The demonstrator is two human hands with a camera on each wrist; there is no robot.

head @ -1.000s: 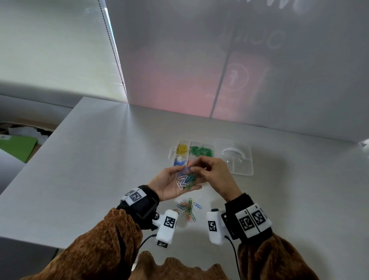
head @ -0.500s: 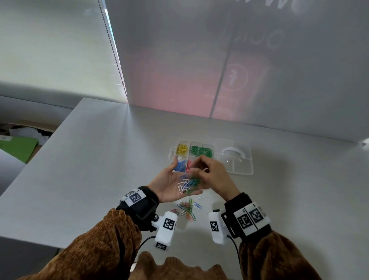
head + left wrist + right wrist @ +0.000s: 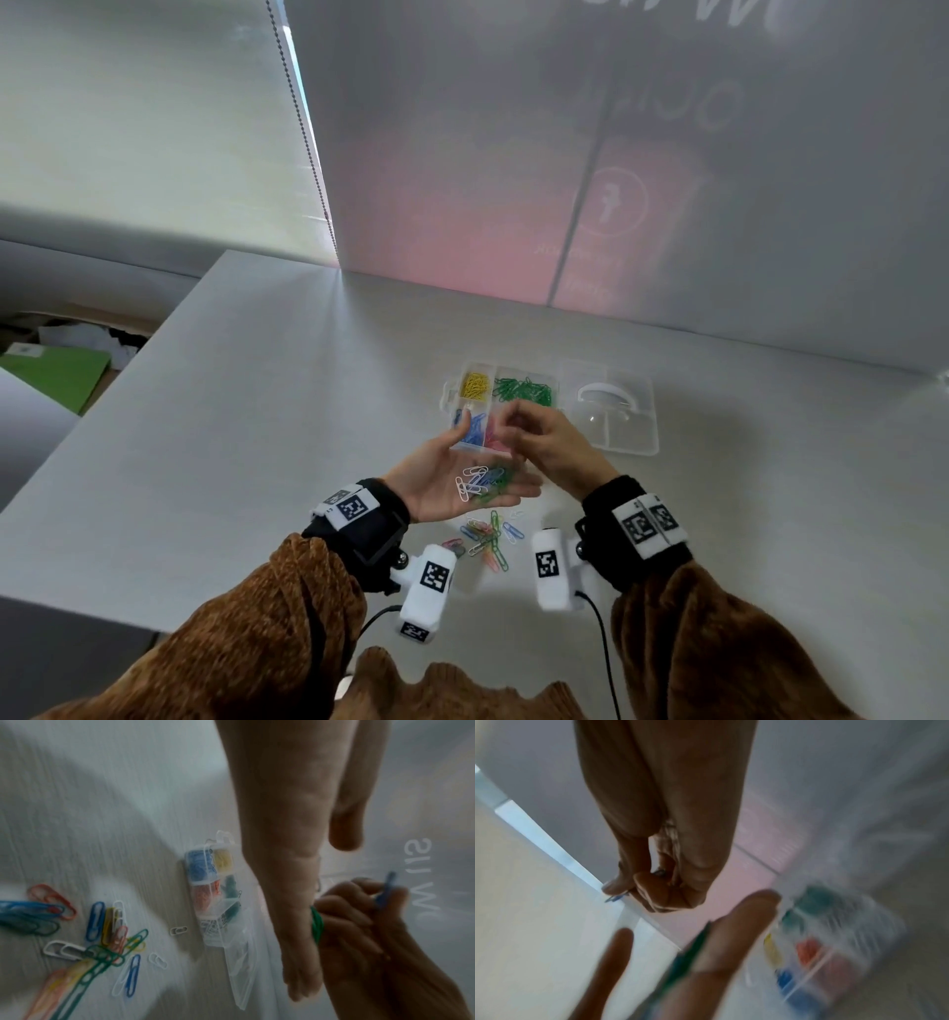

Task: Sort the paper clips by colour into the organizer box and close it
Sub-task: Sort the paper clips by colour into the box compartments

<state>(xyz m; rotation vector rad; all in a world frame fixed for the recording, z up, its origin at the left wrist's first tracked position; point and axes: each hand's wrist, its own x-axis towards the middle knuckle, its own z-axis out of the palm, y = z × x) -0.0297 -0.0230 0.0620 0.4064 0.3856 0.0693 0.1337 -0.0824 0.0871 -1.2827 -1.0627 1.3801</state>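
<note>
My left hand (image 3: 442,475) lies palm up above the table and carries a small heap of white, green and blue paper clips (image 3: 482,482). Just above its fingertips, my right hand (image 3: 513,424) pinches a single blue paper clip (image 3: 386,892) between thumb and fingers. Behind both hands stands the clear organizer box (image 3: 452,398). Its compartments hold yellow clips (image 3: 475,385), green clips (image 3: 526,390), blue clips (image 3: 477,429) and pink ones. The right hand hangs over the box's near edge. The right wrist view is blurred.
The box's clear lid (image 3: 616,416) lies open flat to the right. A loose pile of mixed clips (image 3: 490,539) sits on the white table (image 3: 257,437) under my wrists. A grey wall closes the table's far edge; the table drops off at left.
My right hand has lifted off the left palm with a clip, rising slightly toward the box. The left hand's thumb has spread wider; its heap stays.
</note>
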